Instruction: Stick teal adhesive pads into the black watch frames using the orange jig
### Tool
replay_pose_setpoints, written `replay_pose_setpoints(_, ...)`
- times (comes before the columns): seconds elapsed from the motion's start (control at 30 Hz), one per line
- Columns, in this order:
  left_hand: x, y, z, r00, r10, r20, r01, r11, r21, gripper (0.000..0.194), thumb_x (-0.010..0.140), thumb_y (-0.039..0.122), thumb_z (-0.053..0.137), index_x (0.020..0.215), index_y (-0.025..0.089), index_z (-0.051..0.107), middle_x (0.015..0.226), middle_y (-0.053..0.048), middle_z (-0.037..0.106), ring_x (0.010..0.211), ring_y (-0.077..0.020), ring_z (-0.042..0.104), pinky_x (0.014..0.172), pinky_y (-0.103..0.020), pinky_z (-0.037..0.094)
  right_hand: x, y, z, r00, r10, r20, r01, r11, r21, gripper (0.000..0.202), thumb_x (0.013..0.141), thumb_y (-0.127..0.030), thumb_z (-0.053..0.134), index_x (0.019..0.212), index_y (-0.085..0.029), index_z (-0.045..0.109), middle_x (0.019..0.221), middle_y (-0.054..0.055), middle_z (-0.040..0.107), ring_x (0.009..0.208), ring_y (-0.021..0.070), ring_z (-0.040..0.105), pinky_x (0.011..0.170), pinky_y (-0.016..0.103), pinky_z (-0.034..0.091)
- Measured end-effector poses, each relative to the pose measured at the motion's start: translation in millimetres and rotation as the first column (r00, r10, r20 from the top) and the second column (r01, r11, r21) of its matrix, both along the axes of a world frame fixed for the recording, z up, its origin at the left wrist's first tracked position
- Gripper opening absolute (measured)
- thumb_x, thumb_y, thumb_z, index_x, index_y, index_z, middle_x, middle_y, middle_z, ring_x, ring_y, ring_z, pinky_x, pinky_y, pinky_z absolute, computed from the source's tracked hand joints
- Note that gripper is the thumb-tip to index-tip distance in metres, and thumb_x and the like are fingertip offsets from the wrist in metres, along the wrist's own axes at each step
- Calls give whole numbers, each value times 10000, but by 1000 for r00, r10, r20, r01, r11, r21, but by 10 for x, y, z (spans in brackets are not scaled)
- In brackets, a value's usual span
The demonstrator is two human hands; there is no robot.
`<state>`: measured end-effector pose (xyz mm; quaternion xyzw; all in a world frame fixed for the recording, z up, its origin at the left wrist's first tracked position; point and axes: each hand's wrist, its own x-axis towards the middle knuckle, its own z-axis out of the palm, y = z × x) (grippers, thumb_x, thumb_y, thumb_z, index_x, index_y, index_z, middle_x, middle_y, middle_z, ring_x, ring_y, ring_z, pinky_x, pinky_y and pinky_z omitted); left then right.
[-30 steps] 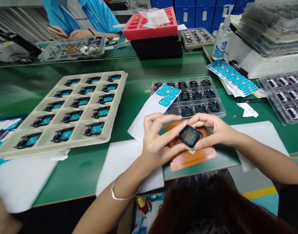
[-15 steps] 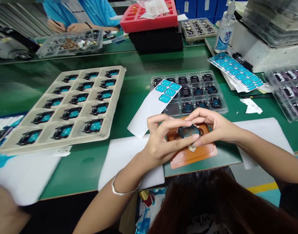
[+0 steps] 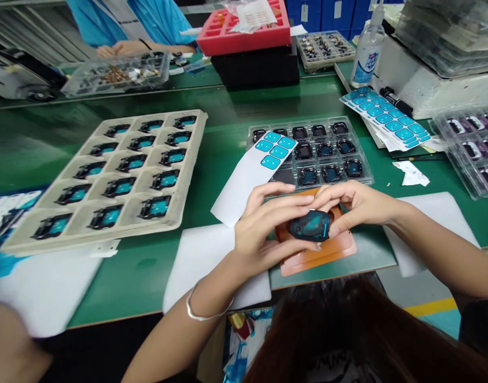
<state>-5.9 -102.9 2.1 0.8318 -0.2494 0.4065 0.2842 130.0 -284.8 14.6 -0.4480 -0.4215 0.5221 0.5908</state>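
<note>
A glossy black smartwatch case (image 3: 311, 225) is held between both hands, its dark face tilted up with a bluish sheen. My left hand (image 3: 263, 226) grips it from the left, fingers along the top and thumb along the lower edge. My right hand (image 3: 350, 207) closes on its right side, thumb at the right edge. Beneath the hands lies an orange mat (image 3: 319, 255). Just beyond them, a clear plastic tray (image 3: 367, 178) carries black watch cases. A white backing sheet (image 3: 240, 189) with several blue stickers overlaps that tray's left side.
To the left stands a beige compartment tray (image 3: 174, 213) of black parts with blue stickers. More sticker sheets (image 3: 387, 114), a pump bottle (image 3: 366, 58) and another clear tray (image 3: 467, 175) are at right. A red tray (image 3: 244, 34) sits at the back, near a co-worker's hands (image 3: 122, 49).
The watch case has been tilted, so more of its bluish face shows. My fingers have shifted around it. The co-worker's hands across the table have moved slightly.
</note>
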Motion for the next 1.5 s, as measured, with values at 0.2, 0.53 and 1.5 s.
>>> replay_pose_setpoints(0.2, -16, -41, -36, 995, -99, -20, 93, 974, -208, 632, 699, 226, 868, 1254, 229, 566, 1052, -72, 734, 1035, -194, 679, 881, -362, 596, 4, -19, 12, 999, -32, 32, 34, 998, -52, 488, 764, -141, 792, 1232, -222, 684, 933, -1, 767, 852, 118, 714, 837, 273, 571)
replay_pose_setpoints(0.53, -28, -21, -6, 998, -46, 48, 50, 994, -97, 605, 699, 245, 873, 1220, 211, 567, 1175, -93, 704, 1105, -203, 670, 924, -383, 590, -39, -15, 56, 942, -106, 319, 88, 994, 70, 386, 841, -239, 734, 1224, -261, 695, 1192, 22, 708, 1072, 165, 637, 965, 340, 500)
replay_pose_setpoints(1.5, -314, -128, -55, 996, 48, 77, -30, 976, -218, 308, 965, 251, 595, 1257, 342, 554, 1030, 16, 755, 1065, -198, 710, 1024, -519, 561, -509, -54, 127, 962, -131, -241, 115, 990, -79, 289, 850, -218, 746, 1132, -169, 701, 861, -1, 711, 753, 98, 667, 828, 283, 550)
